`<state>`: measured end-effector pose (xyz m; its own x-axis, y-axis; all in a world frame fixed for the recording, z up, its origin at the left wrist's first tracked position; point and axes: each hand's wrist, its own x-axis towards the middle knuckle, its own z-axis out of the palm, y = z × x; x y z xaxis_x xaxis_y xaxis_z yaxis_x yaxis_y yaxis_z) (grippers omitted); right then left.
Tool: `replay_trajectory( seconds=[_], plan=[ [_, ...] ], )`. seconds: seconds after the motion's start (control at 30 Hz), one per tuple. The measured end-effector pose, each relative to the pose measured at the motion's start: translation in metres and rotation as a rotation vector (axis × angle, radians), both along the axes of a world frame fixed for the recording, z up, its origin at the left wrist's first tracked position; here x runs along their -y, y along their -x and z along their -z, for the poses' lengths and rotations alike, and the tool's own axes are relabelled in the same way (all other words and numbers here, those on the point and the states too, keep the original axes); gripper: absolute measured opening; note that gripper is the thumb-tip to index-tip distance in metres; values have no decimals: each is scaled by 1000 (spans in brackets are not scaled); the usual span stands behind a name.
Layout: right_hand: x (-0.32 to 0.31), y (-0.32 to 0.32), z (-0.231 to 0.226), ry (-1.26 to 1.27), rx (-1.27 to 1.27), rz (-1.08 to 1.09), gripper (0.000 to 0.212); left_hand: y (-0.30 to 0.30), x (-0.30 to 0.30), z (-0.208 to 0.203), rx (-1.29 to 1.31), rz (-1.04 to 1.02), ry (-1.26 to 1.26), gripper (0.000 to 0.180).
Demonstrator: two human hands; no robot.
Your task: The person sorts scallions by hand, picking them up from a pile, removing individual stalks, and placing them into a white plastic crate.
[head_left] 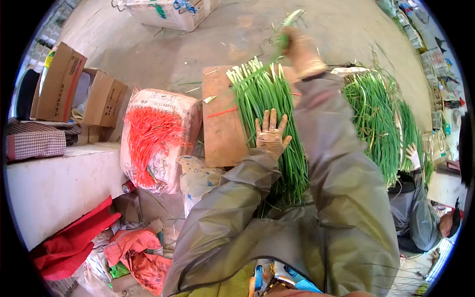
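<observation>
A bunch of garlic chives (262, 94), white ends away from me, lies over a brown board (222, 133), its green tips hanging toward my lap. My left hand (271, 133) rests flat on the bunch, its gloved fingers spread. Beyond the bunch, to the right, my right hand (301, 52) is smeared by motion and closed around a few loose chive stalks (281, 43). One red tie (222, 112) sticks out from under the bunch on the left, and its other end shows on the right.
Many red ties (154, 133) lie on a stuffed sack (170, 101) left of the board. A larger heap of chives (371, 119) is at right, where a co-worker's gloved hand (412, 156) touches it. Cardboard boxes (59, 84) stand far left; a white crate (166, 12) sits ahead.
</observation>
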<state>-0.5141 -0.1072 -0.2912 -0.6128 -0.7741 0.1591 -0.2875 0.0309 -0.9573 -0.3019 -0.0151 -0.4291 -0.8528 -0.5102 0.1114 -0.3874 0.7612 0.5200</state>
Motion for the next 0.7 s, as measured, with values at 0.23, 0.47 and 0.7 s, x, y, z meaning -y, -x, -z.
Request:
replay_trajectory(
  seconds=[0.23, 0.47, 0.7],
  plan=[
    [-89, 0, -60, -228, 284, 110, 20, -25, -10, -69, 230, 39, 5, 68],
    [-70, -14, 128, -584, -329, 79, 21, -82, -35, -100, 237, 464, -115, 42],
    [-138, -10, 39, -440, -374, 263, 28, -73, -43, -95, 89, 469, -465, 24]
  ],
)
